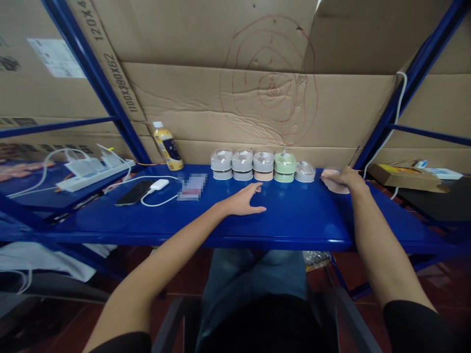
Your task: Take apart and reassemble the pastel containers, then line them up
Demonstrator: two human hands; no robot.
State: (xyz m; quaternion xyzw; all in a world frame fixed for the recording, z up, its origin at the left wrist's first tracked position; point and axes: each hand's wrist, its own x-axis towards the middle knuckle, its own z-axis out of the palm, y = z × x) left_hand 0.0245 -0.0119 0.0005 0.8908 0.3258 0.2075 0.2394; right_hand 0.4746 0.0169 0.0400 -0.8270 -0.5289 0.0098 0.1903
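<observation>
My left hand (246, 200) rests over the blue shelf (287, 220) with its fingers apart and nothing in it. Just beyond it stands a row of small round-cornered boxes with clear lids: grey boxes (222, 165), a pink-based box (263, 166) and a green box (284, 167). A single grey box (304, 171) ends the row on the right. My right hand (348, 177) is at a flat pinkish piece (334, 182) near the shelf's right end. Its fingers are partly hidden, and its grip is unclear.
A yellow bottle (168, 147), a black phone (134, 192), a white charger case (159, 185) with cable and a blurred packet (192, 187) lie to the left. A power strip (95, 174) is farther left; an open cardboard box (407, 177) is at right. Blue posts flank the shelf.
</observation>
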